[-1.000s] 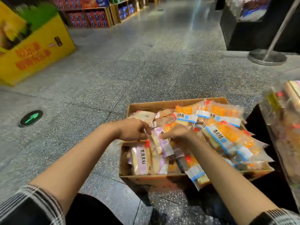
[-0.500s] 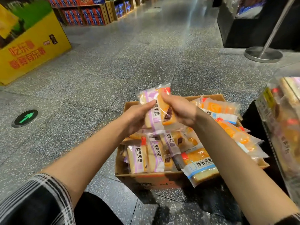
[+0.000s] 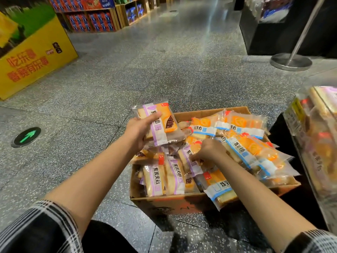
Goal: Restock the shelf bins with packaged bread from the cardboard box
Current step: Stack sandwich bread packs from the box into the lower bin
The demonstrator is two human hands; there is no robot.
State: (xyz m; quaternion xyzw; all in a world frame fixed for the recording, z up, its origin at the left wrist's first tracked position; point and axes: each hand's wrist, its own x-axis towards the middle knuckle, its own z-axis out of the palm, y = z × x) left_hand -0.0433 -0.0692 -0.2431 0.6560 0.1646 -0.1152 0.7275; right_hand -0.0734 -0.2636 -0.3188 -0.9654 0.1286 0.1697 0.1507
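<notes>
An open cardboard box [image 3: 175, 203] stands on the floor, heaped with packaged bread: purple-labelled packs on its left side, blue-and-orange ones [image 3: 244, 147] on its right. My left hand [image 3: 138, 130] grips a purple-labelled pack [image 3: 160, 123] and holds it above the box's far left corner. My right hand [image 3: 207, 150] is down among the packs in the middle of the box, its fingers curled on another purple-labelled pack [image 3: 189, 159]. A clear shelf bin [image 3: 317, 143] with bread in it shows at the right edge.
A yellow display box [image 3: 34, 57] stands at the far left. A green arrow marker [image 3: 27, 136] is set in the speckled floor. A metal stanchion base [image 3: 291, 62] and a black display stand [image 3: 277, 31] are at the far right. Shelves of goods line the back.
My right hand has let go of the lifted pack and dropped into the box onto another pack. My left hand now holds the lifted pack alone, further left.
</notes>
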